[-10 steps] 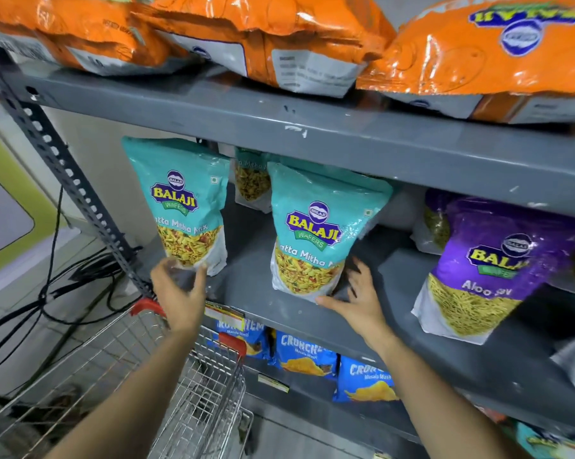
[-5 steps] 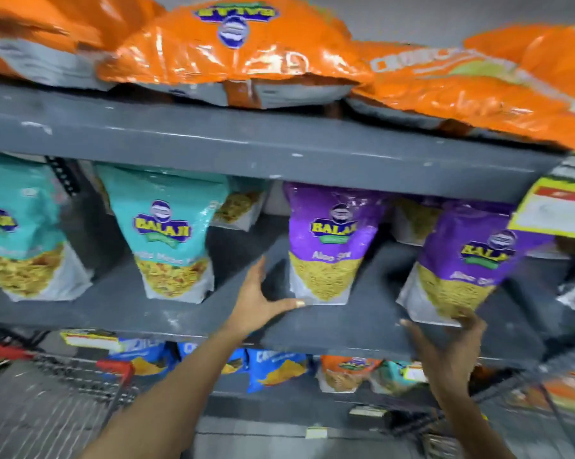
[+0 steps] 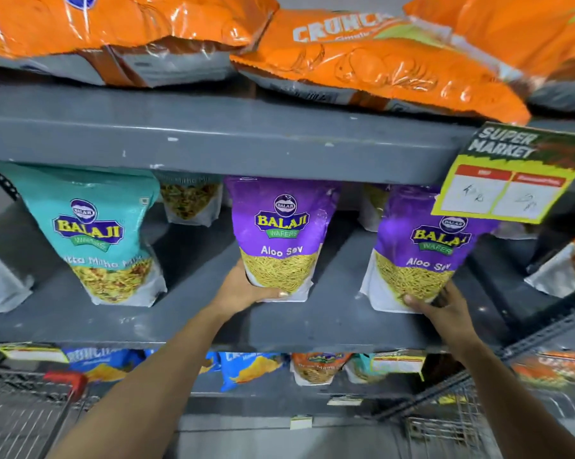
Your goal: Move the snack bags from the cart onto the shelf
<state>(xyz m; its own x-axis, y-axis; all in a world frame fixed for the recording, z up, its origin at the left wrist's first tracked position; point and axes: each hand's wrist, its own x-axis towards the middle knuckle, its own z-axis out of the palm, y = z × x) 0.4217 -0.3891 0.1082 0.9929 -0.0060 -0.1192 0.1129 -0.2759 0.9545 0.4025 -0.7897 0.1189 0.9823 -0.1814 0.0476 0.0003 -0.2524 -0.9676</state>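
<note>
Purple Aloo Sev bags upright; left hand, right hand cupping bases.

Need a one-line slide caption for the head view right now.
Left hand and right hand each grip a purple Aloo Sev pouch standing on the grey metal shelf.

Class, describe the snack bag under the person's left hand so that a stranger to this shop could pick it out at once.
Find the grey middle shelf beneath the row of orange bags. Two purple Aloo Sev pouches stand there; take the left purple pouch, right of the teal pouch. The left hand grips its bottom corner, and no price card overlaps it.
</note>
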